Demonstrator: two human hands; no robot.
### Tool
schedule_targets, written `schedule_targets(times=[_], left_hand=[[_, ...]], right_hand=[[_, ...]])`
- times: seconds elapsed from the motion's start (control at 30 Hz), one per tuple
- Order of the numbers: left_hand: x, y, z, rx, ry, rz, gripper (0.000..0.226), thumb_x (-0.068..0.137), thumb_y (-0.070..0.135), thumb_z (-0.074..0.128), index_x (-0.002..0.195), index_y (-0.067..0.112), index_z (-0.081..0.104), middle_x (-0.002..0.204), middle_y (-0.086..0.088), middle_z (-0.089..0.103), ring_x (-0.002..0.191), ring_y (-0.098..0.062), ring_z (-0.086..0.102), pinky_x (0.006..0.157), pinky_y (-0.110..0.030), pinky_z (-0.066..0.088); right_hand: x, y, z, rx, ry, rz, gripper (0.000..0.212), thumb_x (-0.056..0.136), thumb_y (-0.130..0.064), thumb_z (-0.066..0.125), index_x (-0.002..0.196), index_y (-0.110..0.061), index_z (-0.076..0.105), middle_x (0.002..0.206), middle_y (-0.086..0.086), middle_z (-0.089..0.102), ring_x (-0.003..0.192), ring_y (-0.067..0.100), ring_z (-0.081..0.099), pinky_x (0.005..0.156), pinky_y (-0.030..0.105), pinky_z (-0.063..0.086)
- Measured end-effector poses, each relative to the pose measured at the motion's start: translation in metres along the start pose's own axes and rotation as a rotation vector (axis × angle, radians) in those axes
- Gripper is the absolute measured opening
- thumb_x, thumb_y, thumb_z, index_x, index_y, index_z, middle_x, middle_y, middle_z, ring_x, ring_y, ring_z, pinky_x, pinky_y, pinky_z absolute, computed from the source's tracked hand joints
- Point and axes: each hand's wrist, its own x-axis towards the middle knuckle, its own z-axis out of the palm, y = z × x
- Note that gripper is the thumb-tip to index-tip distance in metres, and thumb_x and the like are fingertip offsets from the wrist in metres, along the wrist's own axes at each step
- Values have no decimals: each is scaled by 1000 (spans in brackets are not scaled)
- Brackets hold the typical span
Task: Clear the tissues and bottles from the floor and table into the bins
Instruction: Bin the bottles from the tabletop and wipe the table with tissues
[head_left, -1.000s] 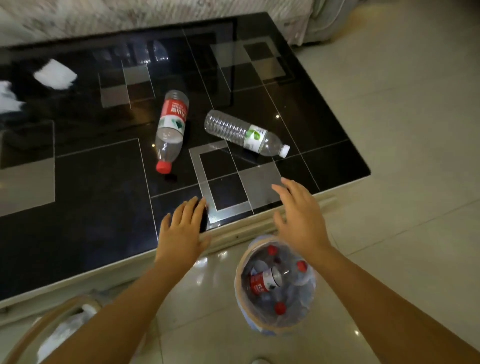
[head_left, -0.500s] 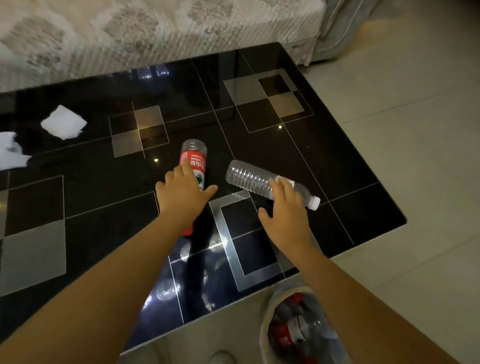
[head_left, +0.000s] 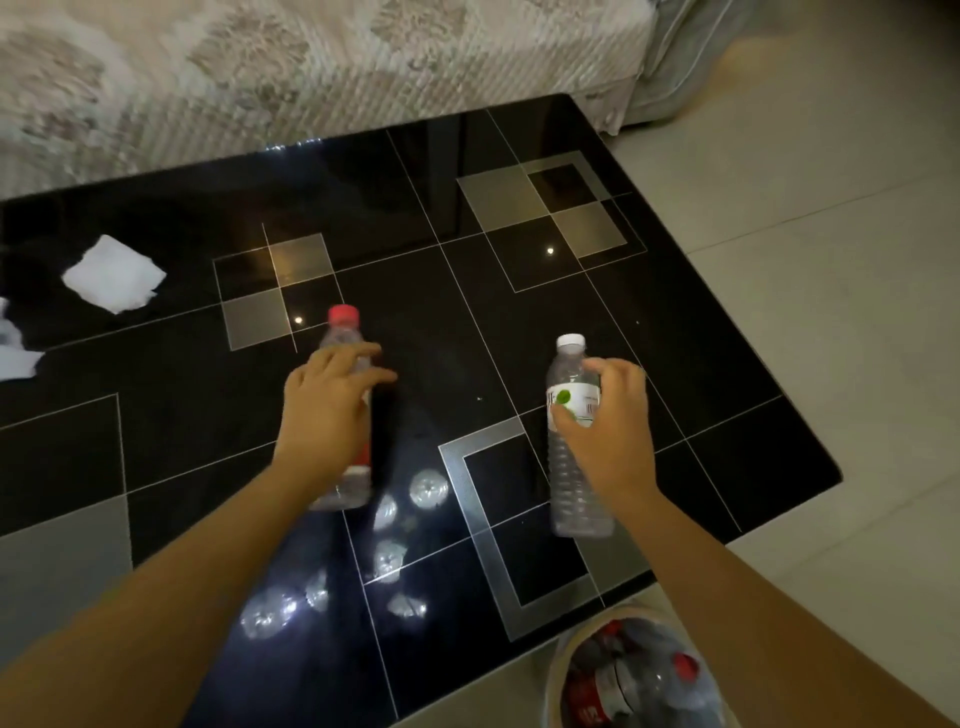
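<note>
Over the black glass table (head_left: 519, 291), two items in hand. Left hand (head_left: 324, 415): fingers curled round the red-capped bottle (head_left: 343, 332), held above the surface with its cap pointing away; the lower part is blurred. Right hand (head_left: 608, 426): fingers and thumb wrapped round the white-capped bottle (head_left: 571, 374) at its green-marked label, likewise clear of the table.

On the table, untouched — one flat white tissue (head_left: 111, 275) near the left edge, and a second, crumpled tissue (head_left: 13, 348) cut off by the frame just beside it.

Below the table's near edge — bin (head_left: 558, 675) on the floor, already holding several bottles.

Judged status: bottles largely cleared, the last two visible ones lifted but not yet dropped; both tissues remain. A bin for tissues is not in view.
</note>
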Motion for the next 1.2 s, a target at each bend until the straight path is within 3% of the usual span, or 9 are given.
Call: schedule_targets(times=[0.07,0.17,0.23,0.33,0.43,0.57,0.67,0.9,1.2], left_hand=[[-5,8,10,-166,156,-288,62,81,15,68,138,21,44,152,-7,26,138,-31,23,108,-52,28],[-2,11,17,-195,-17,-551,90,75,33,76,148,17,24,153,-15,22,135,-36,30,110,-51,28],[-4,11,22,-183,-130,-525,91,72,38,78,146,21,27,142,-13,41,124,-34,45,101,-50,38],[-16,23,25,-417,-153,-461,87,67,38,82,140,26,36,128,-5,54,110,-25,54,90,-39,45],[-31,46,20,-696,-176,-448,82,63,35,85,132,30,42,121,4,55,101,-15,56,83,-30,44],[-47,92,9,-1047,-192,-441,75,59,25,87,120,39,46,115,7,60,96,-16,64,81,-41,55],[-63,131,10,-1188,-182,-408,76,56,18,88,117,40,48,117,6,60,97,-15,65,79,-38,57],[-116,218,49,-1342,-271,-407,76,56,16,87,116,43,48,119,6,60,102,-17,64,82,-40,57],[-185,278,138,-1173,-432,-395,78,53,17,91,111,43,47,118,15,55,107,-9,55,81,-32,54]], right_hand=[[-3,1,3,-39,-65,127,83,72,-27,80,139,-20,32,136,3,33,114,19,47,86,39,53],[-9,5,9,-140,-278,204,95,69,-25,82,144,-23,23,130,5,44,108,20,53,81,33,48],[-17,9,13,-110,-358,179,94,69,-22,82,143,-26,24,124,3,51,105,19,55,82,34,48],[-29,14,10,136,-426,176,98,66,-15,83,142,-34,25,122,-2,53,104,16,59,88,39,52],[-42,14,-11,408,-452,197,98,66,-7,83,142,-37,28,121,-5,53,99,11,63,75,25,55],[-56,22,-52,565,-366,181,90,66,1,81,134,-37,35,117,-8,55,95,1,63,67,13,52],[-77,38,-84,608,-301,181,86,67,5,79,131,-35,38,114,-9,58,92,-5,63,65,12,51],[-145,119,-134,621,-182,295,86,66,0,81,136,-26,40,123,-3,58,103,12,64,75,25,56],[-219,223,-126,629,-176,488,88,64,5,81,136,-22,40,116,2,63,97,17,67,73,31,57]])
